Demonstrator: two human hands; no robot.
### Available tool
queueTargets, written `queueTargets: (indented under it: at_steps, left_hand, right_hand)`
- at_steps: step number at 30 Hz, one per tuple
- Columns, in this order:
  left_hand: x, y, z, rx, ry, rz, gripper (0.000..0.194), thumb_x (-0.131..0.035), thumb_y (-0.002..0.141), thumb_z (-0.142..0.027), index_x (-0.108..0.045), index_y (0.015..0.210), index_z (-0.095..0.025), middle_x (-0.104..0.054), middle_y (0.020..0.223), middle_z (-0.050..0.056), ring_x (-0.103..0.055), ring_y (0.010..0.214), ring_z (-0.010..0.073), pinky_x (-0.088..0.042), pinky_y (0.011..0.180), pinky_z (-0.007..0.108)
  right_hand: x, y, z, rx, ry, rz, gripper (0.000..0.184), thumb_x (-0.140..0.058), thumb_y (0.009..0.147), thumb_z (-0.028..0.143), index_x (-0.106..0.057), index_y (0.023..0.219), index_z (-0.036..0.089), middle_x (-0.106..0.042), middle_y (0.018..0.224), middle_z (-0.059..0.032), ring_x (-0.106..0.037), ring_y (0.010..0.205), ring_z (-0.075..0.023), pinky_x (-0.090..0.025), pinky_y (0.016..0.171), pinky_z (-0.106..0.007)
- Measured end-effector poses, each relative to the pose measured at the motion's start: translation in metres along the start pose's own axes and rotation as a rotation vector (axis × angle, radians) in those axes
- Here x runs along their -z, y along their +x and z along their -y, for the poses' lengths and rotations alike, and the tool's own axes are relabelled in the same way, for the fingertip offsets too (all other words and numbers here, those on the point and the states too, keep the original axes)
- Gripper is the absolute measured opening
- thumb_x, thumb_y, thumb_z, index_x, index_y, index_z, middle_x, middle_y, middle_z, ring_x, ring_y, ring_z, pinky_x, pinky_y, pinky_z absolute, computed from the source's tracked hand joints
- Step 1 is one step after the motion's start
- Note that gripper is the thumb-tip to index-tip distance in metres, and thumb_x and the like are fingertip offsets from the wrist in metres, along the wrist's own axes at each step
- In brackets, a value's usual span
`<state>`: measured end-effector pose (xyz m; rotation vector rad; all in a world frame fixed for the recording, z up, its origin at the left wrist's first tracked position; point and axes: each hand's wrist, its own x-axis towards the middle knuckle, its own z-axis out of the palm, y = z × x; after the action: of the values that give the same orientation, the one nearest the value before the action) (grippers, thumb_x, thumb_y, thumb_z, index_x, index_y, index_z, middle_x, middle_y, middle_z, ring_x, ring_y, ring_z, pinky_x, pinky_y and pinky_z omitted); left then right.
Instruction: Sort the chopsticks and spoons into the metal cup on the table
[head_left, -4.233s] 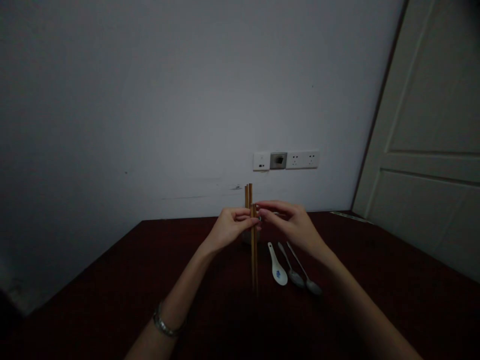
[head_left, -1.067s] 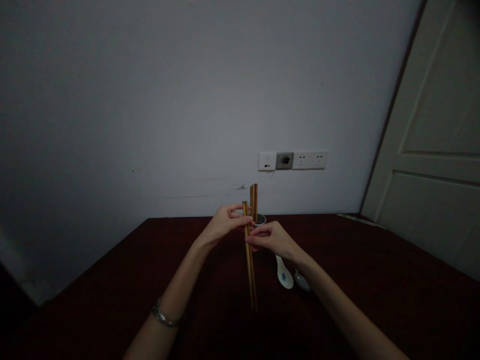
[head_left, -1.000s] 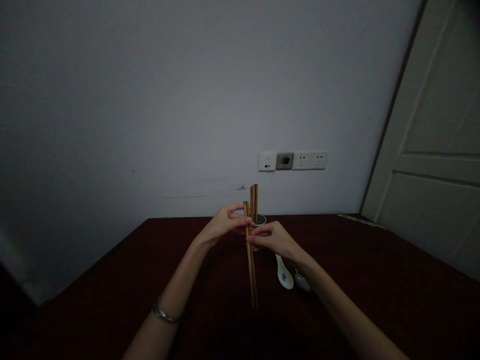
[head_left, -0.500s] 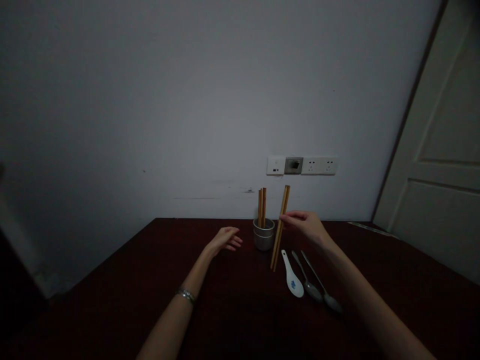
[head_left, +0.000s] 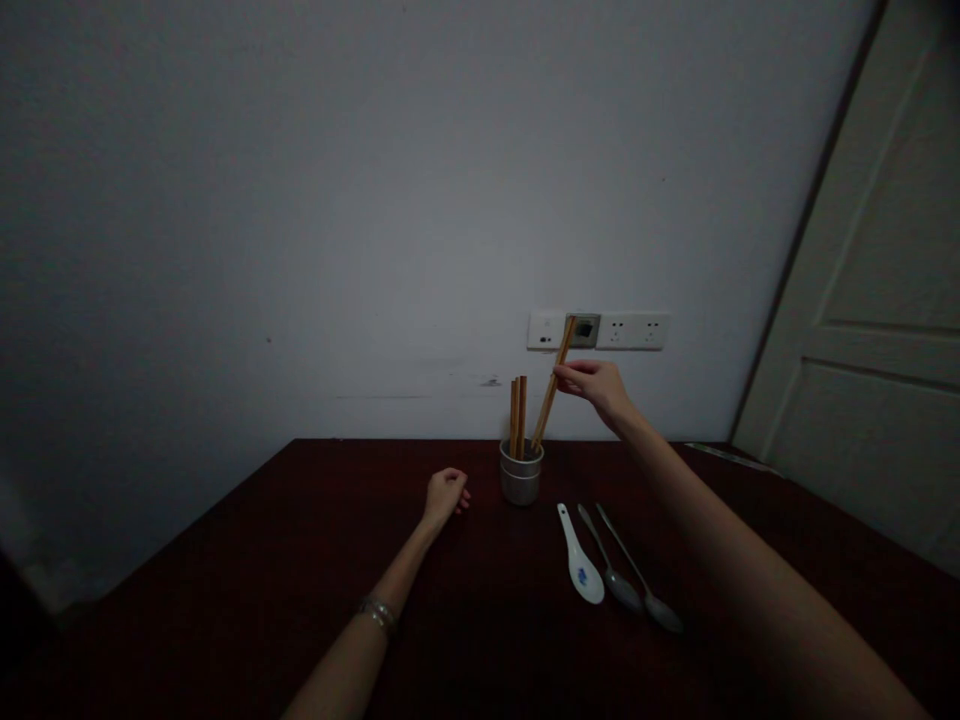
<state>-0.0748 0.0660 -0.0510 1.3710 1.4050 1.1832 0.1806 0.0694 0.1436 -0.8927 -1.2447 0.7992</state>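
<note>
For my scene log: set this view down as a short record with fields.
Right hand: holds chopsticks, tilted, lower ends at the mouth of the cup
Left hand: curled, left of the cup, nothing seen in it
Cup: grey, upright, other chopsticks standing in it
Spoons: one white, two metal, side by side on the table
Wall: sockets above the table's far edge

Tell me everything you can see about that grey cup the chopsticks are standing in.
The cup looks like metal: grey, round, open-topped, with a rim and a line around the wall below it. It stands upright on the dark red table. Several chopsticks stand inside, and a slanted pair held in the right hand appears to reach into its opening. No hand touches it.
</note>
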Motion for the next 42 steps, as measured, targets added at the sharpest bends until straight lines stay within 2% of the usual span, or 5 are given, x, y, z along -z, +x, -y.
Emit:
queueTargets:
  at_steps: [8, 15, 21, 29, 42]
  left_hand:
    - [-0.001, -0.003, 0.001, -0.055, 0.000, -0.082, 0.014, -0.045, 0.076, -0.024, -0.052, 0.074, -0.013, -0.052, 0.046, -0.002, -0.048, 0.035, 0.0081, -0.031, 0.032, 0.014]
    - [-0.001, -0.001, 0.004, -0.066, 0.024, -0.080, 0.015, -0.044, 0.076, -0.025, -0.052, 0.074, -0.013, -0.053, 0.046, -0.002, -0.048, 0.036, 0.0087, -0.032, 0.031, 0.015]
    - [0.000, -0.002, 0.003, -0.078, 0.032, -0.068, 0.013, -0.043, 0.076, -0.023, -0.052, 0.076, -0.013, -0.051, 0.045, -0.003, -0.048, 0.035, 0.0085, -0.032, 0.032, 0.015]
    - [-0.001, 0.001, 0.008, -0.077, 0.006, -0.074, 0.014, -0.043, 0.076, -0.024, -0.051, 0.075, -0.013, -0.052, 0.046, -0.002, -0.048, 0.035, 0.0082, -0.033, 0.032, 0.015]
    - [-0.001, 0.003, 0.009, -0.061, 0.013, -0.077, 0.011, -0.044, 0.077, -0.021, -0.052, 0.076, -0.013, -0.052, 0.045, -0.003, -0.048, 0.034, 0.0074, -0.032, 0.032, 0.014]
  right_hand:
    - [-0.010, 0.015, -0.048, 0.003, -0.083, -0.035, 0.022, -0.072, 0.054, 0.030, -0.063, 0.062, 0.012, -0.063, 0.057, -0.0028, -0.056, 0.051, -0.0107, -0.050, 0.056, -0.025]
    - [-0.011, 0.007, -0.094, -0.044, -0.186, -0.031, 0.024, -0.069, 0.055, 0.033, -0.061, 0.064, 0.012, -0.062, 0.056, -0.0039, -0.056, 0.051, -0.0119, -0.046, 0.050, -0.023]
    - [-0.010, -0.002, -0.120, -0.071, -0.274, 0.022, 0.029, -0.067, 0.058, 0.038, -0.064, 0.069, 0.012, -0.066, 0.065, -0.0067, -0.059, 0.058, -0.0138, -0.045, 0.050, -0.022]
    - [-0.015, -0.007, -0.135, -0.088, -0.313, 0.037, 0.035, -0.065, 0.058, 0.043, -0.066, 0.073, 0.011, -0.067, 0.067, -0.0076, -0.060, 0.059, -0.0156, -0.044, 0.051, -0.023]
    - [-0.011, 0.000, -0.133, -0.061, -0.370, 0.040, 0.030, -0.064, 0.059, 0.042, -0.064, 0.068, 0.013, -0.066, 0.065, -0.0060, -0.060, 0.058, -0.0152, -0.044, 0.052, -0.024]
